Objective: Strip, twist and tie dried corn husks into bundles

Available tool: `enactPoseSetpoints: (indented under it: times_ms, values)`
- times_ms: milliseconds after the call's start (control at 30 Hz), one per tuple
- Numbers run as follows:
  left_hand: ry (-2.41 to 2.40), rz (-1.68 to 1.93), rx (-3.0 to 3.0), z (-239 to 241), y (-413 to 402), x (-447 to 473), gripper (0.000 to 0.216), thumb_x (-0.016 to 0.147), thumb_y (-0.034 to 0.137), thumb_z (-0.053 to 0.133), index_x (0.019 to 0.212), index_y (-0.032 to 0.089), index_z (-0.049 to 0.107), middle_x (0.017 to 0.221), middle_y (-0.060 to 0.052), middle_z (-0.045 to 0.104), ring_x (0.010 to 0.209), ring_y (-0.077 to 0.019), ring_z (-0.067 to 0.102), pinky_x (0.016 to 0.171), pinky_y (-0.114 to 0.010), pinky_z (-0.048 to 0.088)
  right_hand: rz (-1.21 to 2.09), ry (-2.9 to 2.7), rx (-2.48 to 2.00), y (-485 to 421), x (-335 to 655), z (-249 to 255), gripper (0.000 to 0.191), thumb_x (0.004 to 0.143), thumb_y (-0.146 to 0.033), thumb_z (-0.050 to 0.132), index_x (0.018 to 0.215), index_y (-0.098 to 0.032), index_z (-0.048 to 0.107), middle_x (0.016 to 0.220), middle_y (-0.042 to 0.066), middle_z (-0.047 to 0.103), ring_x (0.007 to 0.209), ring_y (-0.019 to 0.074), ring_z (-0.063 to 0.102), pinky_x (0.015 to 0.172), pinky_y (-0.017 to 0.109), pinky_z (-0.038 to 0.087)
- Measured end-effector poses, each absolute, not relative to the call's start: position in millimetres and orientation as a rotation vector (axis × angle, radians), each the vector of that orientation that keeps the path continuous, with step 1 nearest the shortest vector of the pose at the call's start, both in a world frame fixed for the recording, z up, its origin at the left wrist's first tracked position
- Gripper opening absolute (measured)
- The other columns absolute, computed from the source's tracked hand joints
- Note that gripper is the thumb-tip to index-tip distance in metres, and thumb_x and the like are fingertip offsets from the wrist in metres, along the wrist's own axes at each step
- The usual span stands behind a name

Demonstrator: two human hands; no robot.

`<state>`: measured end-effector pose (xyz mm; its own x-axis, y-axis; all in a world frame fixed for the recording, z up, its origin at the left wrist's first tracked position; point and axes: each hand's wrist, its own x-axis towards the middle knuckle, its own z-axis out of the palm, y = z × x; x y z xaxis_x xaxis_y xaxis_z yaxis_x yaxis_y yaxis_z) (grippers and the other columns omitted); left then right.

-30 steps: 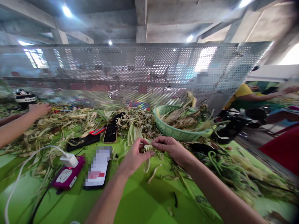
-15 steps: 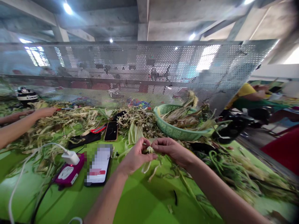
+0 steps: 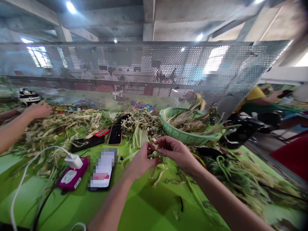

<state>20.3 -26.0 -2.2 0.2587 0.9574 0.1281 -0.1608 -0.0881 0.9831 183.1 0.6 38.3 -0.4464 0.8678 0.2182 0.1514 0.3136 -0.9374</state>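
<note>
Just below the frame's centre, we are pinching a pale husk strip (image 3: pixel 153 155) in our left hand (image 3: pixel 143 161). Our right hand (image 3: pixel 175 152) is hovering right beside it, fingertips narrowly spaced; we are unable to tell whether they are gripping. A green basket (image 3: pixel 184 134) is standing right of centre; 2 smartphones (image 3: pixel 103 168) are lying left of centre.

Bare left forearm (image 3: pixel 113 195) angled up from below, bare left hand (image 3: pixel 143 160) with fingers curled above its thumb, bare right forearm (image 3: pixel 221 194) slanting from lower right, bare right hand (image 3: pixel 176 153) bent-fingered, both hands' fingertips close together
</note>
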Motion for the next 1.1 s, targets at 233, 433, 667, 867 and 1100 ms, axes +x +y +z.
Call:
enactPoseSetpoints:
  times_ms: [233, 433, 667, 867, 1100]
  values:
    - [0.837, 1.173, 1.265, -4.0, -23.1, 24.1, 0.041, 0.066, 0.018, 0.073, 0.099, 0.019, 0.049, 0.099, -0.005, 0.062, 0.094, -0.0173, 0.058, 0.083, -0.03, 0.044, 0.972, -1.98, -0.946, -12.8, 177.6, 45.1, 0.024, 0.08, -0.019, 0.061, 0.104, -0.021, 0.065, 0.09, 0.003, 0.069, 0.074, 0.0149, 0.059, 0.067, 0.026, 0.046]
    - [0.934, 1.152, 1.257, 1.7, -27.6, 18.0, 0.037, 0.069, 0.027, 0.073, 0.092, 0.021, 0.044, 0.08, 0.002, 0.054, 0.074, -0.0121, 0.052, 0.068, -0.024, 0.04, 0.823, -1.901, -1.016, 2.5, 191.3, 44.0, 0.024, 0.082, -0.03, 0.061, 0.104, -0.022, 0.067, 0.1, 0.004, 0.065, 0.084, 0.0174, 0.059, 0.073, 0.028, 0.045]
    - [0.911, 1.158, 1.31, -1.8, -26.8, 18.6, 0.038, 0.069, 0.03, 0.074, 0.092, 0.021, 0.044, 0.086, 0.001, 0.056, 0.078, -0.0123, 0.051, 0.068, -0.024, 0.039, 0.927, -1.954, -1.033, 5.4, 185.8, 34.6, 0.011, 0.076, -0.027, 0.066, 0.082, -0.018, 0.068, 0.074, 0.0, 0.061, 0.067, 0.0142, 0.054, 0.061, 0.025, 0.041]
    - [0.908, 1.104, 1.225, -6.1, -24.2, 23.9, 0.041, 0.063, 0.029, 0.078, 0.084, 0.019, 0.044, 0.073, 0.003, 0.057, 0.061, -0.0091, 0.051, 0.053, -0.02, 0.036, 0.731, -2.061, -0.978, -5.5, 178.7, 37.8, 0.01, 0.078, -0.02, 0.065, 0.086, -0.021, 0.071, 0.088, 0.003, 0.058, 0.075, 0.0149, 0.055, 0.067, 0.026, 0.043]
    - [0.862, 1.383, 0.933, -5.8, -19.2, 21.2, 0.038, 0.065, 0.038, 0.077, 0.091, 0.017, 0.06, 0.084, -0.002, 0.068, 0.067, -0.0116, 0.061, 0.063, -0.023, 0.044, 0.578, -2.047, -0.933, -18.6, 172.1, 43.9, 0.008, 0.084, -0.024, 0.061, 0.085, -0.022, 0.068, 0.089, 0.004, 0.061, 0.077, 0.017, 0.057, 0.066, 0.027, 0.044]
